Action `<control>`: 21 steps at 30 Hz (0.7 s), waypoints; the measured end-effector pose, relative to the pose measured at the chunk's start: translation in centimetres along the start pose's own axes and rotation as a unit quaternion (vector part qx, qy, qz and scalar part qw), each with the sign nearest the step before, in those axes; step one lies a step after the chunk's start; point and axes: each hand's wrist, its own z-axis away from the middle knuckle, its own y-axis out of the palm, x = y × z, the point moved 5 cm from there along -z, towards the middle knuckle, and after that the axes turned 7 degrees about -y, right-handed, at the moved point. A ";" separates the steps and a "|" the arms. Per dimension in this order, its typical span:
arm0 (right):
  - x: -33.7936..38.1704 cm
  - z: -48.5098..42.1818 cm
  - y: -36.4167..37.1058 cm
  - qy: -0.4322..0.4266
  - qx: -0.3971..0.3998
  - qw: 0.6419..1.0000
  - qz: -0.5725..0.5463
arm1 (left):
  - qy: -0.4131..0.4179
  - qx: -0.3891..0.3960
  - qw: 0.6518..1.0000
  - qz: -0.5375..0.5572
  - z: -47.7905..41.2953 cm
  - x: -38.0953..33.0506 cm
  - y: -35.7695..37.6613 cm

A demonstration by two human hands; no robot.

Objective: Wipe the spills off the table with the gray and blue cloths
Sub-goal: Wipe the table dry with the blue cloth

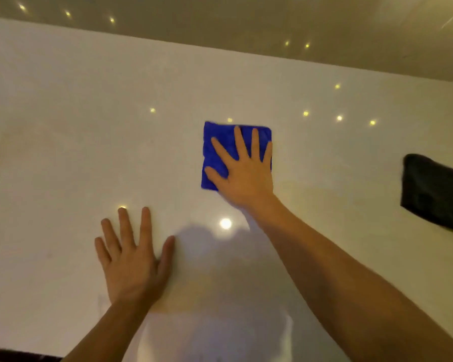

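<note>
Two hands are laid flat, fingers spread: right hand point(242, 171) on the blue cloth point(220, 145), left hand point(131, 259) on the desk point(63, 126). The dark gray cloth point(434, 192) is cut off at the frame edge.

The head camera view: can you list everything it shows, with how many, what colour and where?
table: one, glossy white, fills most of the view
blue cloth: one, bright blue, folded square, flat near the table's middle
gray cloth: one, dark gray, at the right edge, partly cut off
light reflections: many, yellowish-white spots across the tabletop
right hand: one, flat on the blue cloth, fingers spread
left hand: one, flat on the bare table, nearer the person
</note>
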 end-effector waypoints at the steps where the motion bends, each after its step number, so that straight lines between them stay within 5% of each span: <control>1: 2.5 5.2 1.4 -0.040 -0.011 0.999 -0.014 | -0.001 0.005 1.000 0.002 0.1 -0.1 -0.1; 5: 11.2 26.1 6.7 -0.193 0.092 0.977 -0.015 | -0.008 0.009 1.000 0.012 0.5 -0.4 -0.9; 7: 11.0 27.6 7.4 -0.270 0.141 0.953 0.002 | -0.005 0.015 1.000 0.017 0.6 -0.2 -1.0; 9: 9.6 24.5 5.9 -0.318 0.102 0.942 -0.020 | -0.002 0.011 1.000 0.027 0.5 0.0 -1.2; 12: 5.6 11.5 2.7 -0.252 0.006 0.967 -0.033 | -0.005 0.005 0.997 0.083 0.3 0.1 -1.3; 17: 3.1 -10.6 -0.5 -0.042 0.048 0.998 0.000 | -0.011 -0.015 0.998 0.055 0.0 0.1 -1.0; 21: 6.0 -7.7 0.4 -0.061 0.027 0.998 0.017 | -0.006 -0.051 0.991 0.127 0.1 0.4 -1.4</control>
